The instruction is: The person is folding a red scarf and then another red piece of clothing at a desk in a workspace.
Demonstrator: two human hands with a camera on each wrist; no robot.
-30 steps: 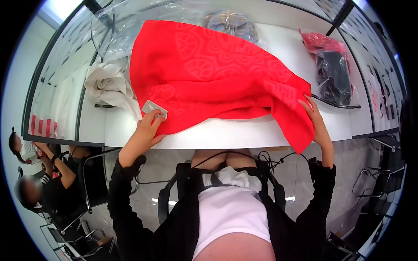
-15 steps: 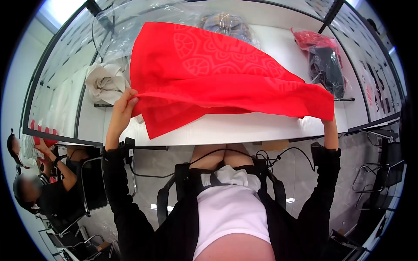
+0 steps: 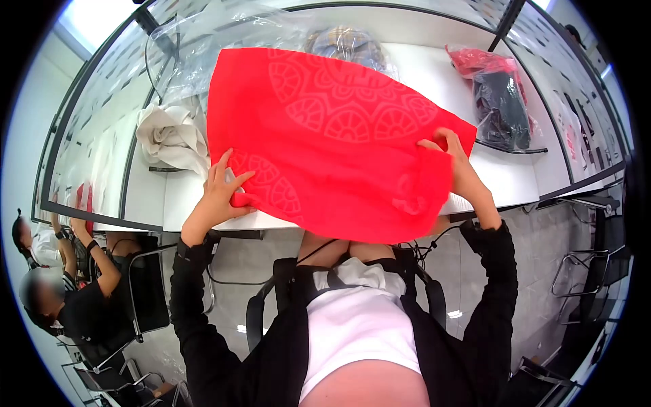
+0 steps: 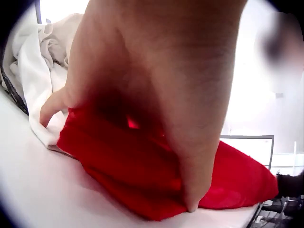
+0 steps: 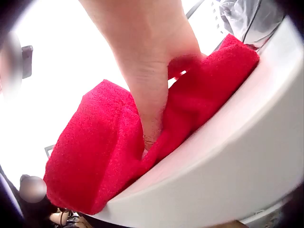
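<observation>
A red cloth (image 3: 339,156) with a pale round pattern spreads across the white table, its front part hanging over the near edge. My left hand (image 3: 213,200) rests on the cloth's left side with the fingers spread. In the left wrist view the thumb presses at the border of the red cloth (image 4: 118,161), which bulges under the palm. At the right side my right hand (image 3: 466,178) grips a raised fold, fingers bent over it. In the right wrist view the thumb sinks into the red cloth (image 5: 95,147) near the table's rim.
A crumpled off-white cloth (image 3: 169,136) lies left of the red one. Behind are clear plastic (image 3: 224,41) and a bagged plaid item (image 3: 346,46). A bag with dark and red contents (image 3: 502,102) lies back right. People (image 3: 88,285) sit at the left.
The front edge, held stretched between both hands half a second ago, now droops over the table's edge. My right hand has moved left with its fold; my left has moved slightly right and nearer.
</observation>
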